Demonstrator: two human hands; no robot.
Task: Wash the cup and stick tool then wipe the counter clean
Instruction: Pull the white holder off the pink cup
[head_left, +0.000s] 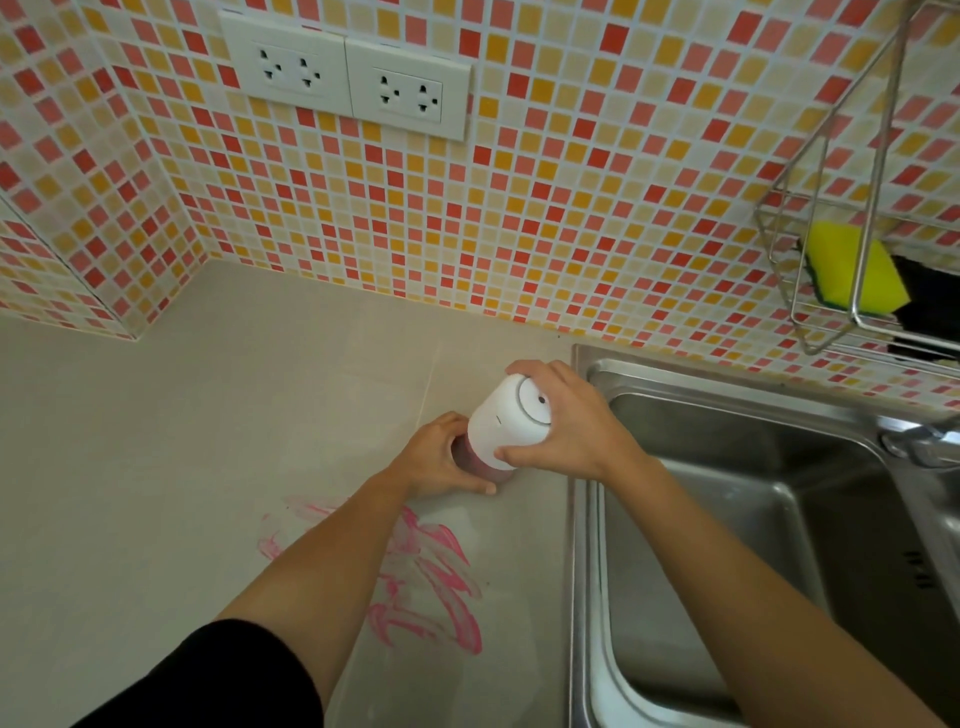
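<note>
A white motor unit with a round button (511, 418) sits on top of a small cup with pink residue (480, 464), standing on the beige counter (208, 441) beside the sink. My right hand (566, 426) wraps the white top from the right. My left hand (441, 457) holds the cup's base from the left. Pink smears (431, 582) streak the counter in front of the cup, partly under my left forearm. No stick tool is in sight.
A steel sink (727, 519) lies at right, with a faucet (919, 441) at its far edge. A wire rack (852, 249) on the tiled wall holds a yellow sponge (852, 270). Two double sockets (348, 78) are on the wall above.
</note>
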